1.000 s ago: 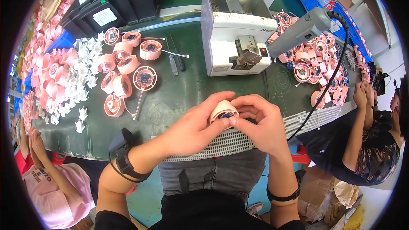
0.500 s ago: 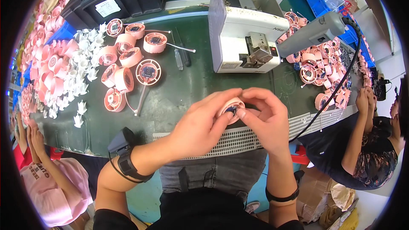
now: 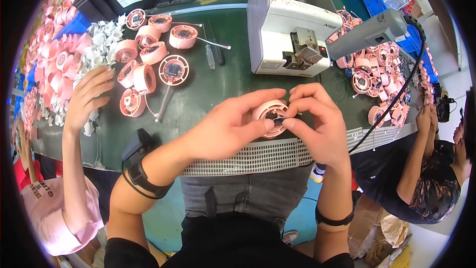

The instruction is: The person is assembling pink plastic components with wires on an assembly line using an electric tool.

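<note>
1. While the left hand (image 3: 225, 124) curls around the pink housing (image 3: 267, 106), its thumb presses at the small dark board (image 3: 279, 121) inside the ring.
2. The right hand (image 3: 321, 124) is bent nearly closed, thumb and forefinger tips at the board's right edge; whether they pinch it I cannot tell.
3. The housing sits between both hands, just above the white perforated strip (image 3: 243, 159) along the near edge of the green table (image 3: 208, 89).
4. Bare tabletop lies beyond the left hand, between the loose pink housings (image 3: 144, 78) and the white machine (image 3: 292, 34); the machine bounds the far side.
5. Farther left, a co-worker's hand (image 3: 89, 97) is over the white pieces (image 3: 104, 39), well apart from the person's own.
6. Counted: one housing in hand, ten loose ones in the nearby group, two screwdrivers (image 3: 210, 58), one machine; the heaped pink parts (image 3: 382, 69) at right overlap too much to count.
</note>
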Demonstrator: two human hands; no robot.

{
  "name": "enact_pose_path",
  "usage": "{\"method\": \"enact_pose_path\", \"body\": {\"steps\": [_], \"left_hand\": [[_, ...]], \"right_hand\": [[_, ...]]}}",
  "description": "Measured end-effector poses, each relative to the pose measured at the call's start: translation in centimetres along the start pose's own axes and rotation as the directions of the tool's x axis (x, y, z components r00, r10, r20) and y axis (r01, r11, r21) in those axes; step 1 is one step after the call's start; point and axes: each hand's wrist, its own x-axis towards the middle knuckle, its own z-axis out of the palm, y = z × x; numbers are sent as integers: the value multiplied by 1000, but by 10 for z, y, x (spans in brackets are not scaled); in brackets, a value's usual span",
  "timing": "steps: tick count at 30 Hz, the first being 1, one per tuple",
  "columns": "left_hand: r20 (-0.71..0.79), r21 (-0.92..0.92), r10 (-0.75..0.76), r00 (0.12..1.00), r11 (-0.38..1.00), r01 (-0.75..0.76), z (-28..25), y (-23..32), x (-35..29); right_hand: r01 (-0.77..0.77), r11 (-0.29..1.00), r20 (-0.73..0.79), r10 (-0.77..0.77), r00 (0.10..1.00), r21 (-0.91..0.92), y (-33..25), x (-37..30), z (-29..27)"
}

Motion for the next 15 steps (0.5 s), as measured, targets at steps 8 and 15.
{"method": "enact_pose_path", "body": {"steps": [8,15], "left_hand": [[17,75,-101,995,992,100,-4,5,0],[-26,180,-45,999,982,49,1,0,2]], "right_hand": [[167,969,405,-82,911,-180,-24,31,-23],[216,896,330,-83,940,-388,-35,28,-11]]}}
